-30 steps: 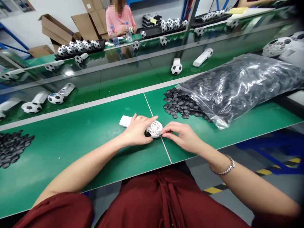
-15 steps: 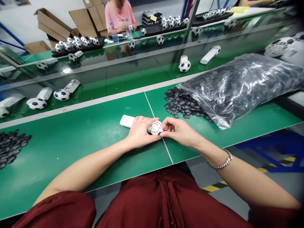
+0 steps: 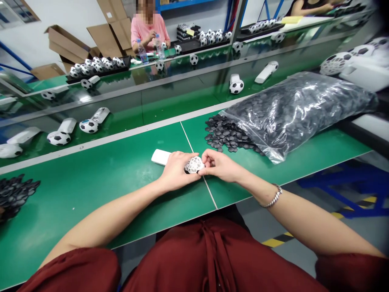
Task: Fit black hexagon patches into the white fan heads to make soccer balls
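Note:
A white hand-held fan (image 3: 194,164) with a football-patterned round head lies on the green worktable (image 3: 106,170); its white handle pokes out to the left. My left hand (image 3: 175,170) is wrapped round the fan's neck and head. My right hand (image 3: 219,164) is curled with its fingertips pinched against the right side of the fan head; whether a small piece is in them is hidden. A loose heap of small black pieces (image 3: 226,133) lies just beyond my right hand, spilling from a clear plastic bag (image 3: 300,106) full of the same pieces.
Another heap of black pieces (image 3: 15,192) lies at the far left. Finished football fans (image 3: 88,123) ride the conveyor (image 3: 170,103) behind the table. A person in a pink top sits across it beside trays of fans (image 3: 97,65). Cardboard boxes stand behind.
My right hand has gone from flat beside the fan head to curled and pinched against it. The fans on the conveyor have drifted to the right.

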### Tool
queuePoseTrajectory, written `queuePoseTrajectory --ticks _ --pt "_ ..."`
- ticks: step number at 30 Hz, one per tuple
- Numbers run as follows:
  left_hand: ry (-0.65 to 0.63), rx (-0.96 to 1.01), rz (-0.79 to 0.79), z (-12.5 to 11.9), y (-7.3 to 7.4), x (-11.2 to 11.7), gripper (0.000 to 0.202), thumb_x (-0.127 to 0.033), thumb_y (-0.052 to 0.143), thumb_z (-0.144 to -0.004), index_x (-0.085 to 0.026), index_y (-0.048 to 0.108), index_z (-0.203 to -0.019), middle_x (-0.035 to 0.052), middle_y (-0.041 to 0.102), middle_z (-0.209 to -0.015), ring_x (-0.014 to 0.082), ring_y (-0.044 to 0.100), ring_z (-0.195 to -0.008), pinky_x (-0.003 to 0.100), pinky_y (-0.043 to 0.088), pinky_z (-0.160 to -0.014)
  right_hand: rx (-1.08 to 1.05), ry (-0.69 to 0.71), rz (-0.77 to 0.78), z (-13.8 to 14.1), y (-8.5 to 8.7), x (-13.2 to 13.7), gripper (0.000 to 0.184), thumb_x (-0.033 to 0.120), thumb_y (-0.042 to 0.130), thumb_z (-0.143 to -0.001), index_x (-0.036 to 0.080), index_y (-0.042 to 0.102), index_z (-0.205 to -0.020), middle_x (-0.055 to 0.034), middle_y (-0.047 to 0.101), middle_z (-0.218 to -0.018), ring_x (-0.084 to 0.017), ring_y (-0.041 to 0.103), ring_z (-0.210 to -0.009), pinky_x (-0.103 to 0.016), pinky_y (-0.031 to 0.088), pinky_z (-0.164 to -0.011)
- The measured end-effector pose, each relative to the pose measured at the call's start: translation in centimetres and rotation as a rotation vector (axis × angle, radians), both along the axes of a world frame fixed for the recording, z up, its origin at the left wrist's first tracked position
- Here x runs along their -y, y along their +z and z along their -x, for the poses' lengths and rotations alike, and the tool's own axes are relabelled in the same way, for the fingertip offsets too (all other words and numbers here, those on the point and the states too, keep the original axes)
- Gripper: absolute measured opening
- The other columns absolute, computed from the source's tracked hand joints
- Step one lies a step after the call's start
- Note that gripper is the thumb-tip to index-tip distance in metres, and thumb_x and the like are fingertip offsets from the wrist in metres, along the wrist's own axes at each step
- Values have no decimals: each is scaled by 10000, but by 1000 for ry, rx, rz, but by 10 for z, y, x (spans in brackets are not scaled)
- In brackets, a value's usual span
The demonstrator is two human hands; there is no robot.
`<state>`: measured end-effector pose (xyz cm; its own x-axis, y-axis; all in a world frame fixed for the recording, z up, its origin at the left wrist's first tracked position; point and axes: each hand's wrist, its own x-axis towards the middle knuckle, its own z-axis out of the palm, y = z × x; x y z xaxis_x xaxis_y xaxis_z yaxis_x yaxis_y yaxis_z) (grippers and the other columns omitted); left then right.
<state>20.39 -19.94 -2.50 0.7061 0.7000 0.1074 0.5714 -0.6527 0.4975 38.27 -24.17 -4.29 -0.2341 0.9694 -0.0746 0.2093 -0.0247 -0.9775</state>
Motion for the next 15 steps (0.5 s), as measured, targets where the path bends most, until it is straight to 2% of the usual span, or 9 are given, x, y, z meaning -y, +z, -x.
queuePoseTrajectory --ticks 2,4,7,8,11,13,15 --pt "-42 -8 12 2 0 -2 594 -473 652 -671 -182 536 -1176 74 629 -1066 254 530 -977 396 371 -882 -11 -1 -37 -5 -3 0 279 298 691 -648 191 450 -740 62 453 -623 -94 439 -563 -227 377 -532" --pt "-98 -24 29 3 1 -4 646 -489 655 -667 -188 497 -1216 82 604 -1124 261 513 -1029 429 334 -942 74 -89 -132 -17 -6 -3 210 336 627 -718 187 481 -734 37 492 -652 -108 468 -588 -242 398 -557" --pt "-127 -40 44 4 4 -6 714 -545 649 -654 -191 461 -1244 92 572 -1186 280 480 -1101 510 198 -1038 422 -318 -274 -41 -9 -12 133 295 608 -749 176 550 -738 -4 554 -711 -132 507 -623 -276 420 -621" --pt "-131 -46 48 5 6 -7 717 -549 651 -650 -193 461 -1243 94 570 -1188 283 475 -1112 529 157 -1052 549 -355 -297 -48 -10 -15 109 264 628 -734 173 570 -750 -18 566 -740 -142 520 -643 -288 426 -647" --pt "-198 -86 77 9 12 -10 676 -473 676 -658 -221 460 -1247 91 550 -1218 304 413 -1187 567 93 -1061 797 -329 -296 -59 -12 -21 73 200 636 -730 164 613 -789 -50 577 -818 -164 553 -696 -305 437 -704" --pt "-270 -119 118 13 15 -9 679 -367 690 -662 -254 428 -1278 76 494 -1293 327 281 -1285 587 72 -1059 845 -310 -262 -61 -13 -23 54 183 617 -747 164 620 -798 -54 587 -823 -164 565 -705 -295 441 -708" --pt "-269 -129 154 16 15 -4 704 -277 666 -678 -274 373 -1318 62 400 -1379 332 139 -1344 589 85 -1060 840 -291 -201 -63 -13 -25 69 172 607 -753 172 617 -821 -36 605 -784 -158 572 -693 -277 443 -688"
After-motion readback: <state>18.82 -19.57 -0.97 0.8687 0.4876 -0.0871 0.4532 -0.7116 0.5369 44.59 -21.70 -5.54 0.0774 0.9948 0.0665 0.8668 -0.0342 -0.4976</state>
